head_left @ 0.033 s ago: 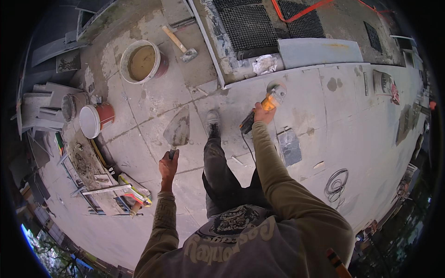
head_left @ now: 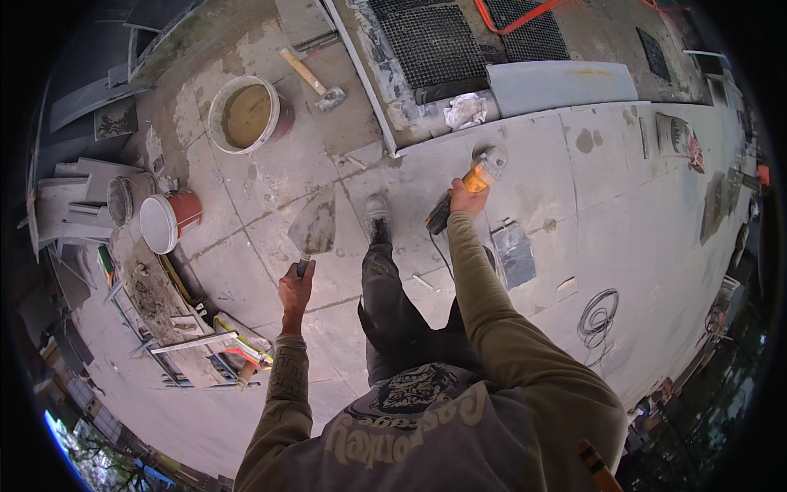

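Note:
My left hand is closed round the dark handle of a pointed trowel, whose grey, mortar-smeared blade points away from me over the paving. In my right hand is an orange and black angle grinder, gripped round its body. Its silver head and disc are at the far end, above the pale slabs. A thin dark cord hangs from the grinder's rear and passes behind my right forearm. Whether the disc spins, I cannot tell. My shoe stands on the slabs between the two tools.
Beyond the trowel are a bucket of murky water and a wooden-handled mallet. At left stand a red and white bucket, a grey pail and tile offcuts. A dark tile and coiled cable lie at right. A raised edge borders black grating.
The view has shifted very slightly. Both hands keep their hold on the trowel and the grinder, in nearly the same places.

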### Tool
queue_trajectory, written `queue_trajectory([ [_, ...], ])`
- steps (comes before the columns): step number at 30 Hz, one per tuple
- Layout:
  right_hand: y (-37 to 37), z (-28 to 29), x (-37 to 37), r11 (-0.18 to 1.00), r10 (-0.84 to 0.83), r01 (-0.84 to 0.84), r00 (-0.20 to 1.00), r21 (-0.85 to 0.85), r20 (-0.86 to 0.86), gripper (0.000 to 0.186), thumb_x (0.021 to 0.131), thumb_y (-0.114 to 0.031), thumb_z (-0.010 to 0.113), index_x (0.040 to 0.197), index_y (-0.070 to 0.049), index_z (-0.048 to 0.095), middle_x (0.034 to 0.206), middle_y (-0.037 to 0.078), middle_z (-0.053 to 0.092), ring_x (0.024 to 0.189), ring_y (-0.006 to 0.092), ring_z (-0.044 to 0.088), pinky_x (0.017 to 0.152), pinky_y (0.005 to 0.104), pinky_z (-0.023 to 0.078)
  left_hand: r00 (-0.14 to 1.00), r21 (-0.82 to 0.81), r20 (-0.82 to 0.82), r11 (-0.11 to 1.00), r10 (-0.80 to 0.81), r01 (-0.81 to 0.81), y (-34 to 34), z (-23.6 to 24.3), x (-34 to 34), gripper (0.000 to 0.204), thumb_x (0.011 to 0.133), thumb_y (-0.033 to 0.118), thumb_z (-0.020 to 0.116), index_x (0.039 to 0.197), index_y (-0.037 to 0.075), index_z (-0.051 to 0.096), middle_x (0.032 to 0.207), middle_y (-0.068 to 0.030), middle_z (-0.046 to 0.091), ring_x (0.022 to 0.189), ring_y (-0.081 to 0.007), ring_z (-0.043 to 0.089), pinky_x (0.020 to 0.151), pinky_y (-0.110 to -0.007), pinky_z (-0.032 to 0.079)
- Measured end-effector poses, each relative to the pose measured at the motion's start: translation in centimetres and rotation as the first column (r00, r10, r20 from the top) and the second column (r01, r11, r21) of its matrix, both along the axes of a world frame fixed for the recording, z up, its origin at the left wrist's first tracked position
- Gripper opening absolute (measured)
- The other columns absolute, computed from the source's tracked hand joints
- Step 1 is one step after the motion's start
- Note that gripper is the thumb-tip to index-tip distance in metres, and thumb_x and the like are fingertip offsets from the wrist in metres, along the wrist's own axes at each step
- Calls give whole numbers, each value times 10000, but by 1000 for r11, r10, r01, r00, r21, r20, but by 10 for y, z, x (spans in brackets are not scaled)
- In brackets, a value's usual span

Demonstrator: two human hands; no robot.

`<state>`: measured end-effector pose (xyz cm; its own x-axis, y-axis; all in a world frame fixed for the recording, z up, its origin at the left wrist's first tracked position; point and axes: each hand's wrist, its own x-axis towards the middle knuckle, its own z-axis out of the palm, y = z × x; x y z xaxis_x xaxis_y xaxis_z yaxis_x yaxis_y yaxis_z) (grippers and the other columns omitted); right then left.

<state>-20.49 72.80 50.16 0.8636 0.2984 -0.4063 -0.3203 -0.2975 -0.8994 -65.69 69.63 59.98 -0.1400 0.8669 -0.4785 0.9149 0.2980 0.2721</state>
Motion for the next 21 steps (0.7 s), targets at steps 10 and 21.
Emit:
queue_trajectory([
  [10, -2, -12, 41, 887, 288, -46, 833, -459, 473, 533, 708, -212, 803, 1120, -33, 517, 863, 144, 674, 720, 281, 697, 707, 407, 575, 991, -61, 132, 998, 1, 7, 80, -31, -36, 425, 951, 450, 738, 923, 27, 707, 796, -209, 726, 752, -385, 724, 698, -480, 536],
  [21, -56, 19, 58, 828, 434, -374, 899, -419, 55, 590, 722, -256, 810, 1199, -25, 549, 1051, 198, 708, 951, 356, 702, 862, 418, 558, 793, -79, 478, 880, -378, 468, 125, -119, 157, 543, 986, 500, 699, 887, -32, 664, 797, -256, 704, 799, -455, 702, 724, -491, 540],
])
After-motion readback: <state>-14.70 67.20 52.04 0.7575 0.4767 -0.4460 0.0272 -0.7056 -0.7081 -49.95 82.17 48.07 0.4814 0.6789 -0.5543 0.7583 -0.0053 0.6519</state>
